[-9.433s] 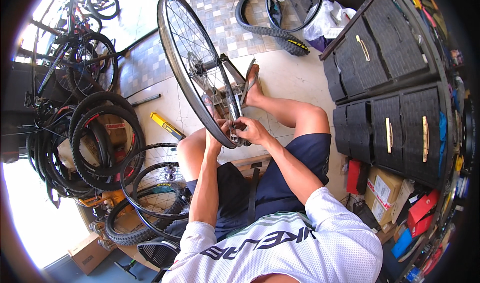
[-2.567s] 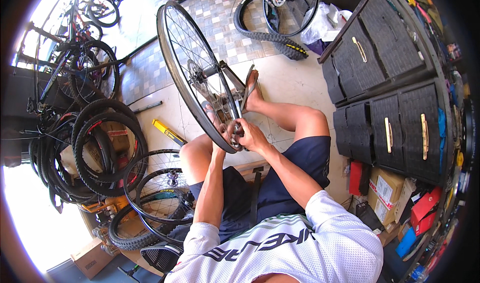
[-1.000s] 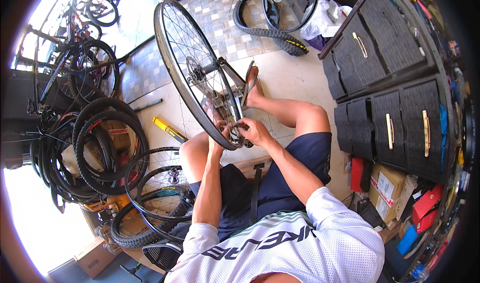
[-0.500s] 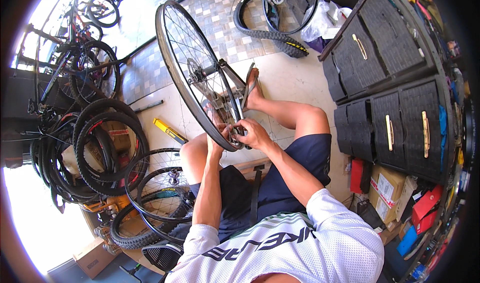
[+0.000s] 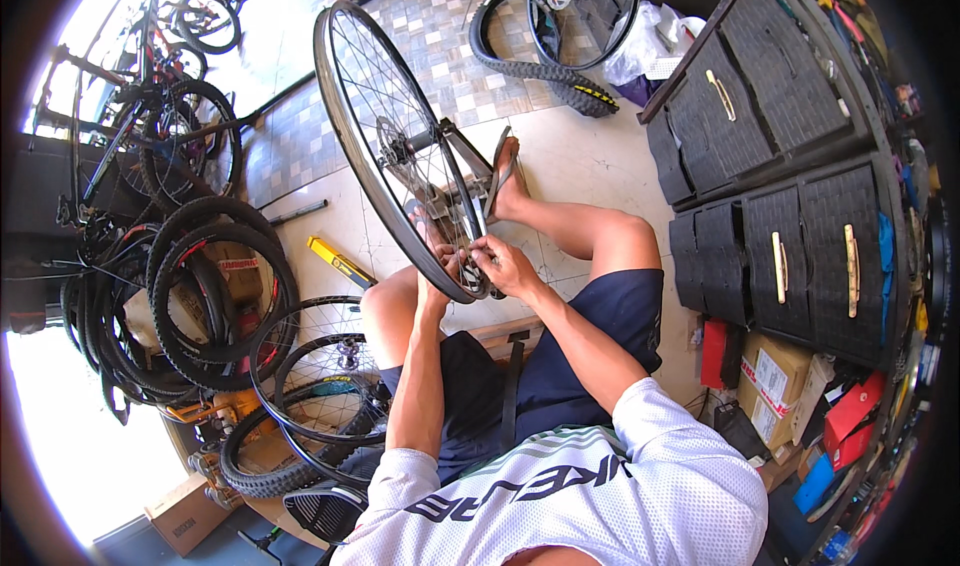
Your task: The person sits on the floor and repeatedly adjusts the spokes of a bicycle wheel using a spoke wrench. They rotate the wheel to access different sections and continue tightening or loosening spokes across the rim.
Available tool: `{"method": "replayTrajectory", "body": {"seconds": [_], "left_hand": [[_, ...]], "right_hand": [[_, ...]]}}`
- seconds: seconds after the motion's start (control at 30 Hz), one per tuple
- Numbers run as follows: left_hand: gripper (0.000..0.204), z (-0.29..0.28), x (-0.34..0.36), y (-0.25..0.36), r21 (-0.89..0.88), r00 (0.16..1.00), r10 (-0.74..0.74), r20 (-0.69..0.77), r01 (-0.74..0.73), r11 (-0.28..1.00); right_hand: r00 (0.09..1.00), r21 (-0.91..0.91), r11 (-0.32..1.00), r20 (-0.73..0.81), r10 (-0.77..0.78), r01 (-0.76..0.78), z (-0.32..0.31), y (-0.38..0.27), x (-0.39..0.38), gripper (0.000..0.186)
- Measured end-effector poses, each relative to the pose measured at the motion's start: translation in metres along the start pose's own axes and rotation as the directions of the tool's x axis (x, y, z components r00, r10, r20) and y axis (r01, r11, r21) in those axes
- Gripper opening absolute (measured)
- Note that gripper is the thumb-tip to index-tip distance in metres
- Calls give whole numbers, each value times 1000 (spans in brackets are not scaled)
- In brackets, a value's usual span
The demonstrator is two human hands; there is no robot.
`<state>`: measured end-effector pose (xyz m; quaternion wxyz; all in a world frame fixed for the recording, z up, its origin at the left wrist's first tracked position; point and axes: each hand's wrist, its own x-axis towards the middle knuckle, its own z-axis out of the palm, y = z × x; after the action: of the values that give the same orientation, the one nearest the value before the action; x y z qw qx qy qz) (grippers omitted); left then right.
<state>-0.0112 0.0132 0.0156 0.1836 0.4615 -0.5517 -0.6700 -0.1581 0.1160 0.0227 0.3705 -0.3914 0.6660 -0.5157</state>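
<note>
A black-rimmed bicycle wheel without a tire (image 5: 352, 144) stands upright between my legs, its hub in a metal wheel stand (image 5: 462, 151). My left hand (image 5: 437, 274) is at the near end of the rim, its fingers curled in among the spokes and partly hidden by the rim. Just right of it, my right hand (image 5: 508, 269) has its fingers pinched together at the near spokes, close to the stand's upright. What either hand grips is too small or too covered to make out.
Loose tires (image 5: 215, 296) and more wheels (image 5: 330, 391) are piled at the left. A yellow box (image 5: 340, 262) lies by my left knee. Black drawers (image 5: 780, 256) line the right side, with cardboard boxes (image 5: 772, 386) below. Another tire (image 5: 545, 71) rests on the far floor.
The wheel's rim has shifted very slightly to the right. My right hand's fingers have changed their pose a little at the spokes; both hands stay at the near end of the wheel.
</note>
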Motion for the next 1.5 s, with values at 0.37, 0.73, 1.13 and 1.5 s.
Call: {"method": "replayTrajectory", "body": {"seconds": [0.37, 0.73, 1.13, 1.5], "left_hand": [[39, -6, -3, 3, 286, 999, 8, 42, -20, 958], [47, -15, 5, -18, 547, 939, 327, 104, -329, 770], [44, -11, 10, -27, 588, 930, 361, 71, -331, 738], [43, -4, -6, 15, 446, 981, 177, 76, -192, 875]], "right_hand": [[997, -70, 997, 80, -18, 24, -6, -9, -5, 54], [979, -130, 972, 75, -188, 196, 3, -16, -3, 58], [970, -294, 925, 69, -232, 242, 6, -21, -1, 58], [988, -191, 969, 48, -148, 154, 0, -7, -5, 55]]}}
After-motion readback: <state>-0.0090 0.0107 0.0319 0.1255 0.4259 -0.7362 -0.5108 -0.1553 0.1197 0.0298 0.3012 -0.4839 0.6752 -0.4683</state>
